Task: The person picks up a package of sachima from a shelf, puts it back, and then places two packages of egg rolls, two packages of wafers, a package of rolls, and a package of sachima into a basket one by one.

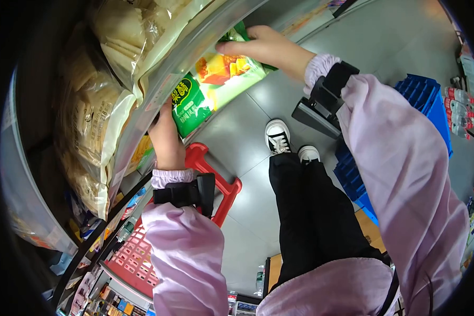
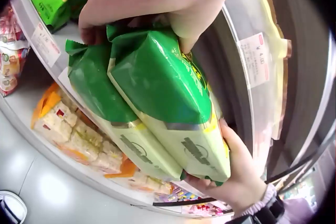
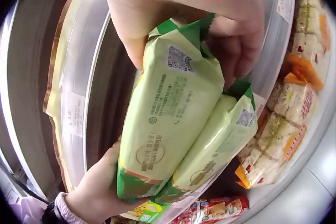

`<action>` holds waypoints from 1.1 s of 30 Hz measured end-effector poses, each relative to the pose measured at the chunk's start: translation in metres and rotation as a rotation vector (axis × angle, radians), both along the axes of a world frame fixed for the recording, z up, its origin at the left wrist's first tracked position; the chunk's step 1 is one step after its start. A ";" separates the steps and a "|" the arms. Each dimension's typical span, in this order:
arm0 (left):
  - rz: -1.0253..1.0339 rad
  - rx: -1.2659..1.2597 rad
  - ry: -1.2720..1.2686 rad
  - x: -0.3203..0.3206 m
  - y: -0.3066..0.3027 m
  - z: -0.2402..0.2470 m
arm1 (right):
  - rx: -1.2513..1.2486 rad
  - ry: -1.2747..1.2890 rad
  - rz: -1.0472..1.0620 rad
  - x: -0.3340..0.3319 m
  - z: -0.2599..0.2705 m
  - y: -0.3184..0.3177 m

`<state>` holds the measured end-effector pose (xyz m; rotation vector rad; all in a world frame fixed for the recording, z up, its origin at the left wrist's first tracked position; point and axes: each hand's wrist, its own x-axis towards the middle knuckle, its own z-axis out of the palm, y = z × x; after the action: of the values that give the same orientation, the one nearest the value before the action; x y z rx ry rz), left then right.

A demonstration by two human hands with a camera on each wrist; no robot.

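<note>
Two green and pale-yellow pastry packs (image 1: 211, 79) lie side by side between my hands, close along the shelf edge. A picture of filled pastries is printed on the face seen in the head view. My left hand (image 1: 168, 139) grips one end, its thumb and fingers around the green wrappers (image 2: 163, 77) in the left wrist view. At the other end my right hand (image 1: 274, 50) holds the crimped wrapper ends, thumb on one side and fingers curled on the other. The right wrist view shows the packs' pale printed backs (image 3: 168, 98). Some fingertips are hidden behind the packs.
Clear bags of flat pale food (image 1: 95, 110) fill the shelf at left, behind a clear plastic lip (image 2: 252, 71) with price tags. Orange-trimmed snack packs (image 3: 278, 134) sit on a shelf below. A red basket (image 1: 137, 258) and blue crates (image 1: 421, 95) stand near my feet.
</note>
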<state>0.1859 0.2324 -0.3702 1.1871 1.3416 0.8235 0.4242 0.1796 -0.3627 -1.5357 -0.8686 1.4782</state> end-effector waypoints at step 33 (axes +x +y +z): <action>-0.138 0.575 0.581 -0.028 0.057 -0.059 | 0.380 -0.495 -0.048 0.021 -0.027 0.061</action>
<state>0.1581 0.2899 -0.4290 2.0645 1.4988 0.8221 0.4449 0.2405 -0.3893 -1.6314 -1.3022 0.8357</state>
